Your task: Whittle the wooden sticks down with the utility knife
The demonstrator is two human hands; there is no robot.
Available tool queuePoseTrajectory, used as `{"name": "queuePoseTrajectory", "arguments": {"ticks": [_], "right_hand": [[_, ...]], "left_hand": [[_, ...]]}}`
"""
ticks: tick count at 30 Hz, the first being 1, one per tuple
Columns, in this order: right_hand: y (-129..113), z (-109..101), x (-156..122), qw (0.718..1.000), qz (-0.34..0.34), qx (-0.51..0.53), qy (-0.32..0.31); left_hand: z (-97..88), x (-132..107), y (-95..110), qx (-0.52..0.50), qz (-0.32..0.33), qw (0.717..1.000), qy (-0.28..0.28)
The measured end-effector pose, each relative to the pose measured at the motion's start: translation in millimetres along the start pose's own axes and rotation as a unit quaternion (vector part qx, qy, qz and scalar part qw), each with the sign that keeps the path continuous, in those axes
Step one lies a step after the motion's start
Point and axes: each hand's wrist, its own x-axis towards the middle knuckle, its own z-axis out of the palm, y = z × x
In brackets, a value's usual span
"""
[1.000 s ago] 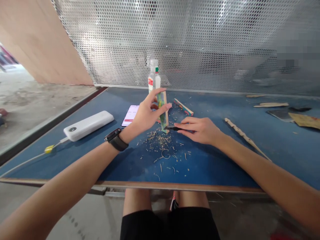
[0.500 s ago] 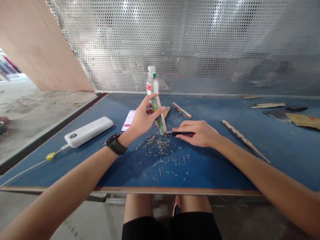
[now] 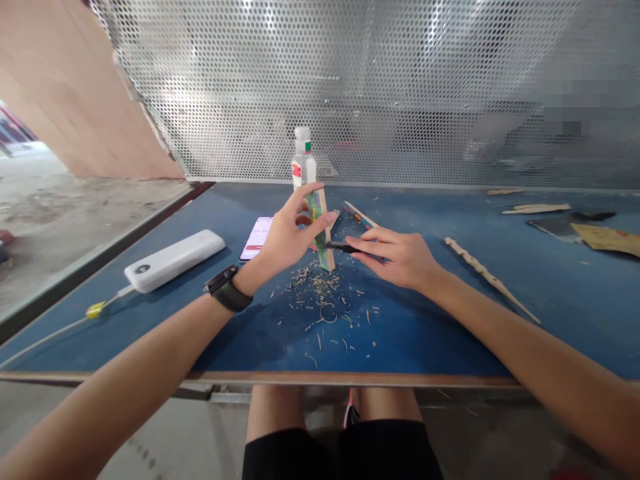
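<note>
In my left hand [image 3: 295, 230] a painted wooden stick [image 3: 324, 257] is held near its top, tilted slightly, its lower end just above the table or touching it; I cannot tell which. My right hand [image 3: 400, 257] is closed round a black-handled carving knife [image 3: 343, 247]. The blade meets the stick's side below my left thumb. Thin wood shavings [image 3: 320, 287] lie scattered beneath. A second painted stick [image 3: 357, 215] rests behind my right hand. Beyond my left hand stands a clear glass bottle [image 3: 301, 160] with a red and a green label.
A white power bank [image 3: 175, 260] with a cable and a lit phone [image 3: 257, 235] lie left on the blue table [image 3: 400, 340]. At right are a carved stick [image 3: 487, 277], wood slivers [image 3: 537, 209] and sandpaper [image 3: 607, 238]. A perforated metal panel [image 3: 350, 80] closes the back.
The knife has moved up along the stick from its bottom end, with my right hand rising. The stick stands more upright in my left hand.
</note>
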Motion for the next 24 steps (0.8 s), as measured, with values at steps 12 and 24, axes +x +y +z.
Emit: {"name": "queuePoseTrajectory", "arguments": {"ticks": [12, 24], "right_hand": [[1.4, -4.3, -3.2, 0.997, -0.047, 0.012, -0.064], [0.8, -6.5, -1.9, 0.992, -0.052, 0.038, -0.112]], "left_hand": [[3.3, -0.4, -4.9, 0.049, 0.003, 0.997, 0.055], [-0.8, -1.1, -7.7, 0.06, -0.015, 0.996, 0.059]]}}
